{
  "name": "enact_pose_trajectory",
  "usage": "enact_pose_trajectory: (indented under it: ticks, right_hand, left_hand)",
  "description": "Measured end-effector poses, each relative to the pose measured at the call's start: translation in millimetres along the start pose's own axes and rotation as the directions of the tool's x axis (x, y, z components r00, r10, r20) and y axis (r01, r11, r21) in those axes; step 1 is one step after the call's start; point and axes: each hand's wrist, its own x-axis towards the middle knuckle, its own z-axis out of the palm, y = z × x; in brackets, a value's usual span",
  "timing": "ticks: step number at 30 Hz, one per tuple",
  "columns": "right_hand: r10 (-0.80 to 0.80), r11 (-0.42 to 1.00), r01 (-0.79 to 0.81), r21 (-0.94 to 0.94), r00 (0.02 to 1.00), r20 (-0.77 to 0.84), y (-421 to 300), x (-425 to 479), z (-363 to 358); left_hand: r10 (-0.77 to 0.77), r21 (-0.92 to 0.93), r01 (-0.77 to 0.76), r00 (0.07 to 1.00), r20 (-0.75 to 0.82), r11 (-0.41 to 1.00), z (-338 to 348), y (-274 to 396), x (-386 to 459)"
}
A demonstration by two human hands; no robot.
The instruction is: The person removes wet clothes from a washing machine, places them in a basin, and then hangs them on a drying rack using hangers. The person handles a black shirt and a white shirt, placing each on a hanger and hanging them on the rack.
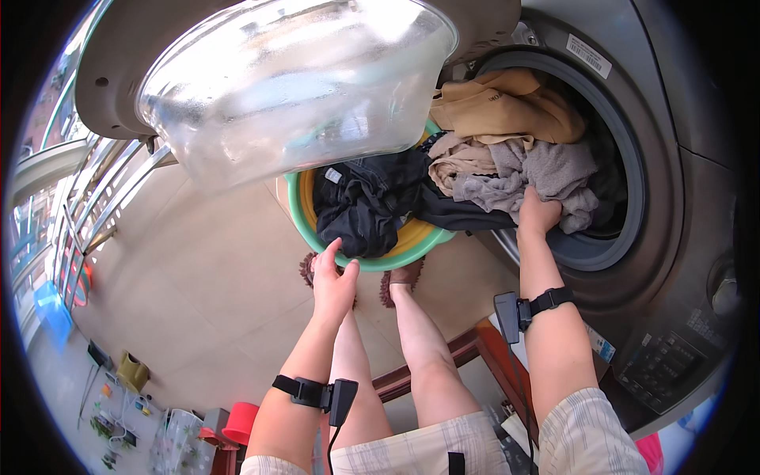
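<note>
A front-loading washing machine has its drum opening at the right, with clothes bulging out of it. My right hand is at a grey fleecy cloth, its fingers partly hidden in the folds. Above that lies a tan garment, and beside it a beige cloth. A dark garment stretches from the opening to a green-rimmed basin with a yellow inside. Dark clothes with a white label lie in the basin. My left hand is at the basin's near rim, fingers apart, holding nothing.
The open door with its clear glass bowl overhangs the basin. A metal railing runs along the left. Near my legs are a red bucket and a wooden frame; an olive watering can stands lower left.
</note>
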Motion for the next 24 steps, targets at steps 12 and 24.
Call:
enact_pose_trajectory:
  ticks: [12,24]
  right_hand:
    - [-0.451,0.869,0.036,0.493,0.467,0.761,-89,-212,-8]
    - [-0.392,0.822,0.341,-0.455,0.92,-0.018,-64,21,-20]
  left_hand:
    - [-0.199,-0.836,0.476,0.878,0.435,0.273,-38,79,3]
    - [-0.107,-0.17,0.097,0.993,-0.05,0.981,-13,67,26]
